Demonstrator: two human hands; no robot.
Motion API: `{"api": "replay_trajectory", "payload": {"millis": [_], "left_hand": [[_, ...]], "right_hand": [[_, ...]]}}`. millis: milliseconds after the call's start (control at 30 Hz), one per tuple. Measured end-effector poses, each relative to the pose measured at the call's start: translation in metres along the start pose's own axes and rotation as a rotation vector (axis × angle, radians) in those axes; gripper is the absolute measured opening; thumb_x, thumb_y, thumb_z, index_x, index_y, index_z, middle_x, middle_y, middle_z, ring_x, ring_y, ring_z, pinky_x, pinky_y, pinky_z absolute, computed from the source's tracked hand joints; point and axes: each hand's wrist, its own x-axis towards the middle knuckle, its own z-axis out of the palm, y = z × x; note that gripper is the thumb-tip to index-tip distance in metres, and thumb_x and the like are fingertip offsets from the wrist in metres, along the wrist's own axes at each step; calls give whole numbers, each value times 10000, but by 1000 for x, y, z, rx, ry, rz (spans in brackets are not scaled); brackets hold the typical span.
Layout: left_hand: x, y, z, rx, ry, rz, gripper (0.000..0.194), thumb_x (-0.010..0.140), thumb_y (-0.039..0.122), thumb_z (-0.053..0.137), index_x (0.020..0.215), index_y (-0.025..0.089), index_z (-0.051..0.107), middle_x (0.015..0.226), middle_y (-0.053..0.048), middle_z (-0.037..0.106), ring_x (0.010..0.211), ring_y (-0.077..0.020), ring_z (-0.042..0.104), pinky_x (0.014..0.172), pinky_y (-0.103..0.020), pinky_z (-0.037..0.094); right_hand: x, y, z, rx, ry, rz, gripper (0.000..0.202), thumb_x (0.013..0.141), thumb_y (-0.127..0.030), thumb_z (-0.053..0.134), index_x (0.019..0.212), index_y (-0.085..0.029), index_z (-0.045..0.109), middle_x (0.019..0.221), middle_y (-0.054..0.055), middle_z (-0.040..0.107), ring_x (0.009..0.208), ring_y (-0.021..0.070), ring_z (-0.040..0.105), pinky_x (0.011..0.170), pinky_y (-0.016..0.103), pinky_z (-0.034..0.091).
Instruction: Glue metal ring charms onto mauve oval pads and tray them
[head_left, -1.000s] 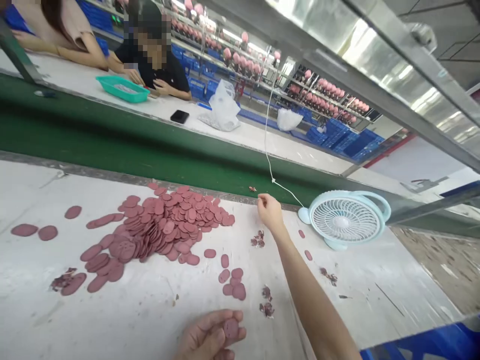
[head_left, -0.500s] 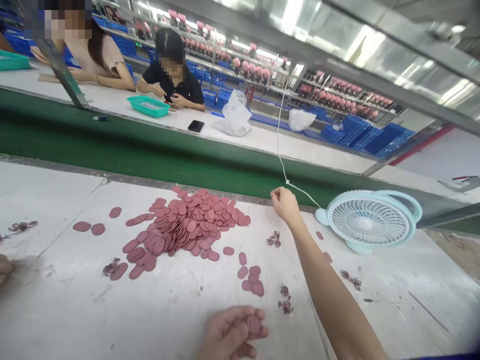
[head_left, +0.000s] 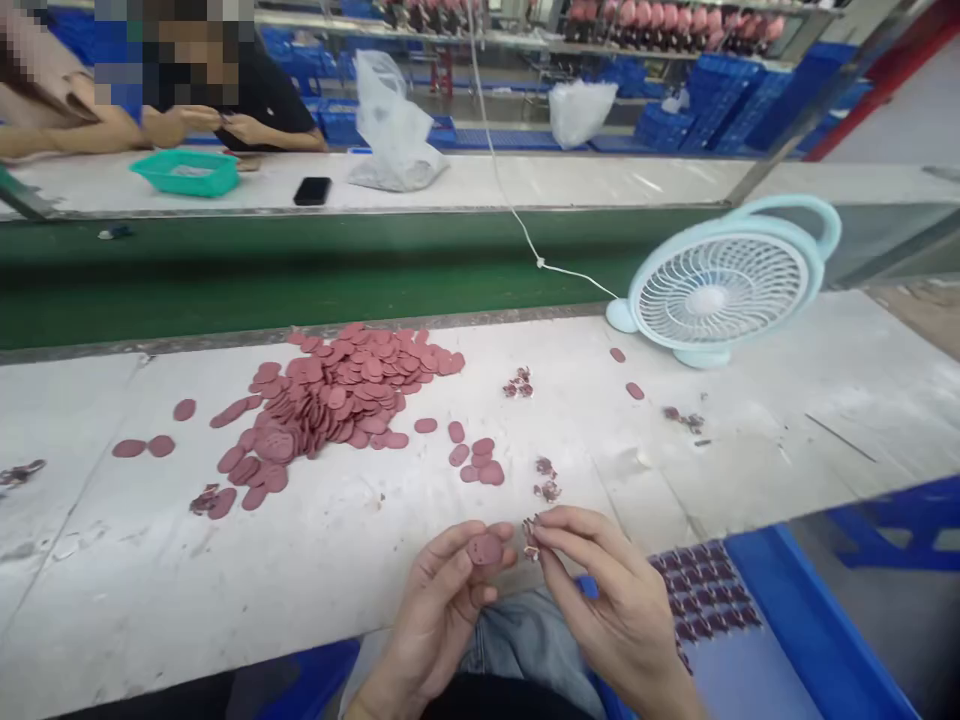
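Low in the centre, my left hand (head_left: 450,590) pinches a reddish oval disc (head_left: 484,549) between thumb and fingers. Close beside it on the right, my right hand (head_left: 600,580) holds a small dark piece with light edges (head_left: 531,538) at its fingertips. The disc and the small piece are slightly apart. Beyond my hands lies a large heap of similar discs (head_left: 337,390) on the white table (head_left: 300,580). A few loose discs (head_left: 490,472) and small clusters of dark pieces (head_left: 547,490) lie nearer.
A light blue fan (head_left: 720,290) stands at the back right, its white cord (head_left: 577,275) running up and left. At lower right a blue tray (head_left: 825,610) holds rows of dark pieces. Across the green gap, two people sit by a teal basket (head_left: 187,175).
My right hand has come back from the table's far edge to beside my left hand, with a small dark piece. The view has tilted down, bringing the blue tray into sight.
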Motion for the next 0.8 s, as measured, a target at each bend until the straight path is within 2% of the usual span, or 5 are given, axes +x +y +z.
{"api": "replay_trajectory", "payload": {"millis": [133,233,367,467,800], "left_hand": [[-3,-10,9,89,7,-27,198,834,227,776,1031,209,772,1149,-114,777,985,-218,756,678,-185,565],[-4,-17,8,190,-4,21,188,840,220,767,1028,222,774,1184,-107,765,1012,-231,745,717,-219,565],[-4,-26,0,339,-76,141,209,846,208,754,1051,248,772,1232,-95,745,1069,-243,716,771,-264,575],[-4,-30,-6,417,-147,191,236,869,188,724,1094,251,762,1254,-96,729,1048,-218,700,821,-289,572],[-5,-34,-2,446,-182,134,255,898,149,682,1128,246,737,1292,-103,706,1115,-259,698,948,-394,579]], "right_hand": [[-11,0,-5,23,76,66,366,861,-86,665,1150,-309,692,1123,51,682,993,216,697,870,356,626],[-17,-2,-8,230,98,221,289,868,-125,674,1095,-302,700,1033,48,677,891,199,701,732,313,635],[-21,-7,-12,525,-7,415,153,910,-185,658,1003,-289,719,882,19,714,753,173,698,660,280,610],[-21,-10,-14,627,-70,522,136,918,-195,666,986,-286,740,885,14,744,699,147,698,643,249,598],[-16,-12,-18,552,-164,543,148,874,-188,707,968,-288,764,866,-10,777,715,136,720,660,215,594]]}}
